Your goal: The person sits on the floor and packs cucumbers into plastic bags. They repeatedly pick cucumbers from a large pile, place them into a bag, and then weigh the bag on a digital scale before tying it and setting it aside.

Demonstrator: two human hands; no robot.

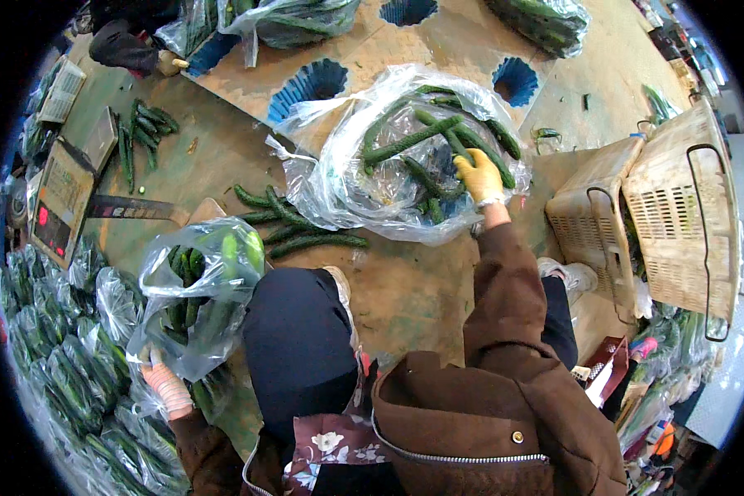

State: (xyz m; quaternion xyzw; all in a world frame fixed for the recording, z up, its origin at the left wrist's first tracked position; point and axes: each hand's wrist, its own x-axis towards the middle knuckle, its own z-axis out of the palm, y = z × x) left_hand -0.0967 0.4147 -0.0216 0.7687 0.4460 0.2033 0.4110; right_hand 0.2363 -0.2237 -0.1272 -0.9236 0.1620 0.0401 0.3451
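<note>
My left hand (164,382) grips the rim of a clear plastic bag (161,285) beside my left knee. Dark green cucumbers (192,264) stand inside it, with a paler one near its far side. My right hand (481,178), in a yellow glove, reaches into a large clear bag (339,178) lying wide open in front of me. Its fingers close around a cucumber (457,145); the lower end is hidden by the glove. Several more cucumbers (413,139) lie loose in this bag. Others (293,223) rest on the floor by its left side.
A scale (64,194) stands at the left, near a small cucumber pile (145,128). Bagged cucumbers (66,372) crowd the lower left. Two plastic crates (678,223) stand at the right. Blue-lined holes (310,87) dot the board ahead. Another person's gloved hand (171,63) shows at upper left.
</note>
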